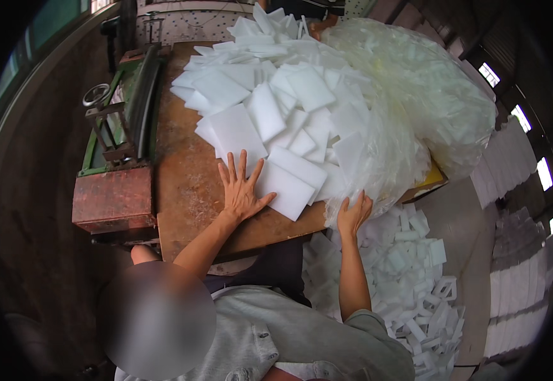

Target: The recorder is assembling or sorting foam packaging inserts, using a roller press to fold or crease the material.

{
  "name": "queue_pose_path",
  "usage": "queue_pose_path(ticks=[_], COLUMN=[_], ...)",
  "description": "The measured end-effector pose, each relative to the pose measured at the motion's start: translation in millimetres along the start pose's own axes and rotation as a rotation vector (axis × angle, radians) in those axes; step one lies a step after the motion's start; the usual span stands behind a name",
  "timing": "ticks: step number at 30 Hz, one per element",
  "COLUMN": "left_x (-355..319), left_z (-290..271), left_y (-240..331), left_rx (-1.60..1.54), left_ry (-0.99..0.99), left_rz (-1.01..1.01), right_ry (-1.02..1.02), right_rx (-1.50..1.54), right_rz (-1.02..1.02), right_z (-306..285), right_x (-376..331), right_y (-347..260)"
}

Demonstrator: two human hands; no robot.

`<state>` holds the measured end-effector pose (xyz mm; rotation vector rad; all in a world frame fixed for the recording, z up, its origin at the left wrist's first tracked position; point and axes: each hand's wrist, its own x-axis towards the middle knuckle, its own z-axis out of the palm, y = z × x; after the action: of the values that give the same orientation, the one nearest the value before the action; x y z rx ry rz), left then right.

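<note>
Fingers spread apart, the left hand (241,195) seems to steady foam sheets (266,113), while the right hand (351,218), grip unclear, would need firm hold on the plastic bag (392,166).

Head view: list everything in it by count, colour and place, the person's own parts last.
Flat rectangular white foam-like sheets: too many to count, white, heaped on table
Brown wooden-topped table: one, brown, centre
Clear crinkled plastic bagging: count unclear, translucent, over heap's right side
Green-and-red metal machine with handwheel: one, green and red, left of table
Small white blocks and frames: many, white, heaped at lower right
Stacked white sheets: several, white, far right
Bright window openings: at least four, white, right rim
Co-worker's bare hand: one, top edge
Grey shirt: one, grey, bottom
Left hand: one, bare, fingers spread at heap's near edge
Right hand: one, bare, at plastic's near edge, grip unclear
</note>
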<state>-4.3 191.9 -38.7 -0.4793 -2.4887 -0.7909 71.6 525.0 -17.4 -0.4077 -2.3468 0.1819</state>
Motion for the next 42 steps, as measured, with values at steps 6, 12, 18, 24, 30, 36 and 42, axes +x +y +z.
queue_pose_path(ticks=[6,12,18,24,30,36,42], left_x=[29.4,104.8,136.2,94.9,68.7,68.5,65.5], left_z=[-11.3,4.5,28.1,22.7,22.5,19.0,7.4], left_y=[-48.5,-92.8,-109.1,-148.2,-164.0,-162.2,-151.8], left_rx=[-0.225,-0.528,-0.348,-0.492,-0.389,-0.42,-0.277], left_ry=[0.239,0.226,0.128,0.395,0.268,0.215,0.111], left_rz=[-0.44,-0.463,-0.356,-0.302,-0.205,-0.256,-0.248], right_ry=[-0.047,-0.228,-0.228,-0.177,0.022,0.351,0.214], right_rx=[0.099,0.408,0.348,0.459,0.538,0.633,-0.011], right_rz=[-0.312,-0.353,-0.373,-0.34,-0.468,0.173,0.498], right_z=[-3.5,19.5,24.5,16.1,-29.5,-34.2,11.0], right_x=[-44.2,-62.8,-65.7,-61.4,40.1,291.8,441.0], right_y=[-76.3,-124.2,-117.9,-120.1,-71.7,78.3,170.4])
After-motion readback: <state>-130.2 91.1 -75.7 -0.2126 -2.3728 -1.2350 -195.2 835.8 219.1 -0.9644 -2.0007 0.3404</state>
